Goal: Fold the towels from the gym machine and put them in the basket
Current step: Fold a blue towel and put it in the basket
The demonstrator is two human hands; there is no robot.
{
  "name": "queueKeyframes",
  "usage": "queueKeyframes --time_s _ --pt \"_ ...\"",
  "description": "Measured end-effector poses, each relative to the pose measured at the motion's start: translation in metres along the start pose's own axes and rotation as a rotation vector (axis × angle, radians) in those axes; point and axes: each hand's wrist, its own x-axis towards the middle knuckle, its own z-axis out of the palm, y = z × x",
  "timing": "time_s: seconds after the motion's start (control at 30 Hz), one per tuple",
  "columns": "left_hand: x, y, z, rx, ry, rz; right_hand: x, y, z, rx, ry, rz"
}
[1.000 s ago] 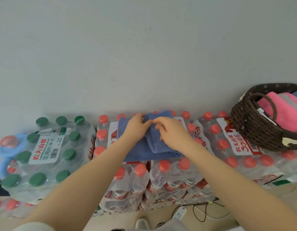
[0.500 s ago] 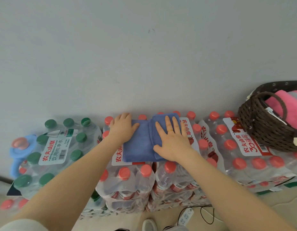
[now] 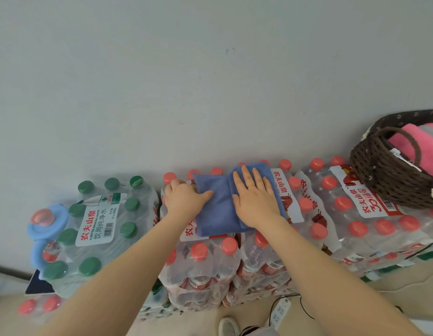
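A blue towel point(image 3: 214, 209) is laid flat on shrink-wrapped bottle packs point(image 3: 315, 214), its right part folded over double. A brown woven basket point(image 3: 385, 175) is seen at the right, with pink towels point(image 3: 426, 146) inside.

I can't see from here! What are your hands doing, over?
Right hand flat on towel. Left hand grips its left edge. Basket right, nothing between.
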Motion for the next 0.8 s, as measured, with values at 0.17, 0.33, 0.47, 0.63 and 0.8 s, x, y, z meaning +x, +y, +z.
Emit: queueKeyframes --time_s 0.17,0.33,0.47,0.63,0.8 --pt "-0.010 0.002 -0.008 -0.304 -0.091 0.125 0.000 -0.005 0.000 0.020 0.045 0.097" --pt "-0.014 -0.004 -0.017 -0.392 -0.074 0.185 -0.010 -0.002 0.000 0.013 0.092 -0.005" --pt "-0.024 0.008 -0.015 -0.466 -0.151 0.243 -0.002 -0.006 0.000 -0.033 0.025 0.083" --pt "-0.027 0.033 -0.016 -0.636 -0.283 0.243 0.002 -0.005 -0.006 0.077 -0.075 0.092" --pt "-0.022 0.069 -0.019 -0.818 -0.380 0.185 -0.012 0.014 -0.031 1.194 0.262 0.312"
